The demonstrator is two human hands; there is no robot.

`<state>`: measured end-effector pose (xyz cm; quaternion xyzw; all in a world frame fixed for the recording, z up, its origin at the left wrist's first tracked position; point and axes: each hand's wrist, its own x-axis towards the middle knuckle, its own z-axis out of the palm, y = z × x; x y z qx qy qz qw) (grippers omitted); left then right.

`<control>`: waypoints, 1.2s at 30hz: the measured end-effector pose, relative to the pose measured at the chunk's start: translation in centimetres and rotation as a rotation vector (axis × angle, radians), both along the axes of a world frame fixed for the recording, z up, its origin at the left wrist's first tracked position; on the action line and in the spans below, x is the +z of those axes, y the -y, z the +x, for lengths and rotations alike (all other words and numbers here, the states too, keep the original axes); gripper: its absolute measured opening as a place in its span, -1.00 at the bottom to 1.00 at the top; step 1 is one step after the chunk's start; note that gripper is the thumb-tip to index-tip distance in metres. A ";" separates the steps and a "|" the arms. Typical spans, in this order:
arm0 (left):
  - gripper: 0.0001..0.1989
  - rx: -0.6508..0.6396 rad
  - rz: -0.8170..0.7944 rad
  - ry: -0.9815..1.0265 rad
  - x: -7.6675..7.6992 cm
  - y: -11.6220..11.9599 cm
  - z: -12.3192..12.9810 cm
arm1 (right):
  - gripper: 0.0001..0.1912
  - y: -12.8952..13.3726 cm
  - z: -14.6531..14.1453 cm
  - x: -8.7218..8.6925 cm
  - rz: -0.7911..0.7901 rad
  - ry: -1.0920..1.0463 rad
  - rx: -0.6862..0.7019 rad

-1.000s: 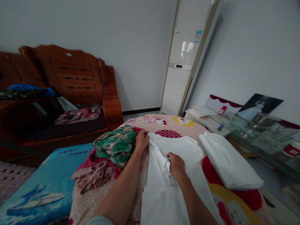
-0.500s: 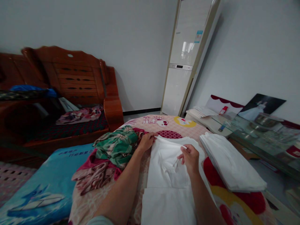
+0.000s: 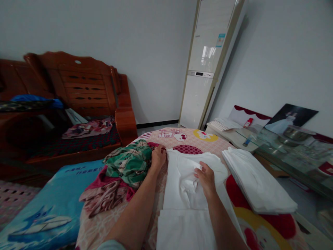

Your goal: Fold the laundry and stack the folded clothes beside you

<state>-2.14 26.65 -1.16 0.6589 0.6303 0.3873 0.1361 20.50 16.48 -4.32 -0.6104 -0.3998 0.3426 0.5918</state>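
Note:
A white garment (image 3: 187,198) lies flat on the patterned tablecloth, its lower part folded over toward me and its middle wrinkled. My left hand (image 3: 158,157) is closed at the garment's upper left edge, beside the green plaid cloth; whatever its fingers pinch is too small to make out. Over the wrinkled middle is my right hand (image 3: 206,177), fingers bent and apart, with nothing visibly gripped. A folded white stack (image 3: 257,180) rests to the right. Crumpled green plaid cloth (image 3: 130,161) and pink cloth (image 3: 109,196) are heaped on the left.
Beyond the round table's edge (image 3: 153,133) a wooden chair (image 3: 85,86) stands at the left and a tall white air conditioner (image 3: 200,69) at the back. A glass shelf (image 3: 286,156) with dishes is on the right. A blue bag (image 3: 52,205) lies at lower left.
My right hand has let go of the garment's upper edge and moved slightly left. My left hand has shifted a little left. The raised fabric has dropped flatter, exposing the neckline.

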 end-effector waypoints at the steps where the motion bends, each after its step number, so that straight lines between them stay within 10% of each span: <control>1: -0.75 0.004 -0.027 -0.003 0.0 0.0 -0.1 | -0.42 0.0 -0.1 0.0 -0.025 -0.004 -0.017; 17: -0.62 -0.198 -0.252 0.641 -1.3 -1.8 0.7 | -0.52 0.2 -0.6 0.8 -0.011 -0.117 -0.041; 36: -0.71 -0.419 -0.010 -0.099 -1.2 -2.5 1.8 | -0.48 0.5 -0.6 1.2 0.013 -0.028 -0.023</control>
